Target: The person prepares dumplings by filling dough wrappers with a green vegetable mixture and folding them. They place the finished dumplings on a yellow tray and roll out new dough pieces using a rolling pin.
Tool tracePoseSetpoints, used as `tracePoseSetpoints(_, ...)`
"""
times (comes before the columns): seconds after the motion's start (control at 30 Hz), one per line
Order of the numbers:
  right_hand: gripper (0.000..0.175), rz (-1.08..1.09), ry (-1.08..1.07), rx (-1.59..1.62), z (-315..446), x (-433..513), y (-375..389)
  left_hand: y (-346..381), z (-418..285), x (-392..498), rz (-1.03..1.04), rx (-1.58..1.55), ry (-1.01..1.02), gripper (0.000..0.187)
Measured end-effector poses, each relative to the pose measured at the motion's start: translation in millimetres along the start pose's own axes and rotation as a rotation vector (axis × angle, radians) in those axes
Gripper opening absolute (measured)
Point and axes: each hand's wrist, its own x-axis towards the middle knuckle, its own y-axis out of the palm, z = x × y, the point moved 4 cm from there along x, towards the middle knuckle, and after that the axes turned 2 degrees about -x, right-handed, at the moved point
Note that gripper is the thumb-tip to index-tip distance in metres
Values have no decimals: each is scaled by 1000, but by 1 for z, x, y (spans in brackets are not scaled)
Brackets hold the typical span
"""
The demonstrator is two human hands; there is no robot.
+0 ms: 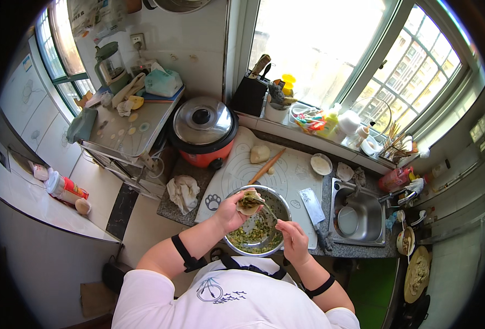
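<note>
My left hand [232, 214] holds a round dough wrapper [248, 210] with chopped green filling [248, 200] on it. In my right hand [294, 238] is the handle of a metal spoon [270, 210], its bowl end at the filling. Both hands are over a steel mixing bowl [287, 201] with green and yellow chopped filling inside. Behind the bowl a wooden rolling pin [267, 165] lies on a pale printed pastry mat [234, 177]. A lump of dough [259, 154] and a small dough piece [271, 170] rest near it.
A cleaver [312, 205] lies right of the bowl, beside the steel sink [363, 230]. A small bowl of white powder [321, 164] stands at the mat's back right. Left are a red electric cooker [209, 154] and a crumpled cloth [183, 193]. A knife block [248, 94] stands on the sill.
</note>
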Motion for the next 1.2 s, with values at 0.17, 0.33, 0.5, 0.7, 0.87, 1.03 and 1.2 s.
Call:
tracePoseSetpoints(0.17,23,-149,98,200,-8,-2,-6,1,-2,-2,28,-11,-4,40)
tracePoseSetpoints(0.33,24,-86,120,160,-9,1,-6,5,-4,-7,65,46,2,41)
tracePoseSetpoints(0.5,25,-207,241,385,-24,-5,-7,7,-8,-12,90,32,-1,38)
tracePoseSetpoints(0.7,27,-123,665,336,-92,-27,7,-2,-13,-22,68,42,49,39)
tracePoseSetpoints(0.87,21,274,754,-231,-124,-50,29,-4,-12,-34,-37,131,72,34)
tracePoseSetpoints(1.03,11,415,263,-658,-86,-23,19,10,-6,-48,-78,218,17,28)
tracePoseSetpoints(1.2,23,203,172,141,-34,22,11,29,5,-56,-16,198,-90,29)
